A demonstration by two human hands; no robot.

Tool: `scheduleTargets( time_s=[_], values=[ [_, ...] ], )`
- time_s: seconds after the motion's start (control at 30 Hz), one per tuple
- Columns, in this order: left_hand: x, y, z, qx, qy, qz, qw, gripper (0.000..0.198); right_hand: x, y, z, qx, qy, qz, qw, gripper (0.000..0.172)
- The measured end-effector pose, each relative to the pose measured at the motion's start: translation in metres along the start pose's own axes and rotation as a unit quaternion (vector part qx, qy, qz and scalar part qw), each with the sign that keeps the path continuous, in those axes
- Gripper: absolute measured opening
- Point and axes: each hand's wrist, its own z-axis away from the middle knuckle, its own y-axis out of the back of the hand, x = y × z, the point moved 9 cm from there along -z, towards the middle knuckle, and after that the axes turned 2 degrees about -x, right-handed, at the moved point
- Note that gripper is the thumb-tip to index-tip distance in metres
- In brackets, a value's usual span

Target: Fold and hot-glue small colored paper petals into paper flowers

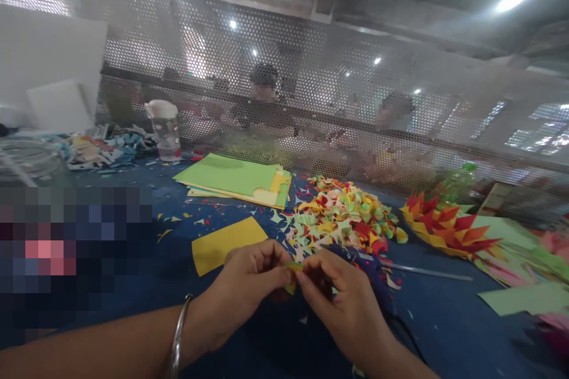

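Observation:
Between my fingertips is a small yellow-green piece, apparently paper (291, 285), mostly covered by the fingers. My left hand (253, 284) pinches it from one side, thumb against forefinger. From the other side, the closed fingers of my right hand (340, 287) meet it. Just beyond my left hand lies a flat yellow sheet (222, 244) on the dark blue table. Past my right hand spreads a heap of small curled paper pieces (342, 216) in yellow, green, red and pink.
Green and yellow sheets (226, 174) are stacked behind. A lidded cup (164, 130) stands at the perforated metal screen (213, 71). To the right are a red-orange pointed paper piece (448, 228), a clear rod (431, 273) and pale green strips (524, 297). People sit beyond the screen.

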Motion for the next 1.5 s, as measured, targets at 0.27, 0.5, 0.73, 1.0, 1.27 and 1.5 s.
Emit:
scheduleTargets(
  time_s=[0.27,0.5,0.73,1.0,1.27,1.5],
  values=[
    [-0.001,0.000,0.000,-0.009,0.035,0.025,0.999,0.019,0.006,-0.001,0.001,-0.008,-0.007,0.004,1.000,0.018],
    [-0.003,0.003,-0.004,-0.037,0.004,-0.070,0.997,0.023,0.011,-0.002,-0.001,-0.008,-0.005,0.020,1.000,0.018],
    [-0.001,-0.002,-0.003,-0.066,0.032,-0.070,0.995,0.028,0.009,-0.001,0.000,-0.014,-0.011,0.002,1.000,0.020],
    [-0.004,-0.002,-0.001,-0.085,0.073,-0.052,0.992,0.025,0.012,-0.002,0.000,-0.025,-0.037,-0.048,0.998,0.022],
    [0.005,-0.001,0.000,-0.074,0.049,-0.130,0.988,0.017,0.018,-0.007,0.001,-0.057,-0.079,-0.086,0.992,0.024],
    [0.002,0.001,0.001,-0.056,0.011,-0.093,0.994,0.018,0.016,-0.001,0.000,-0.034,-0.067,-0.055,0.996,0.024]
  ],
)
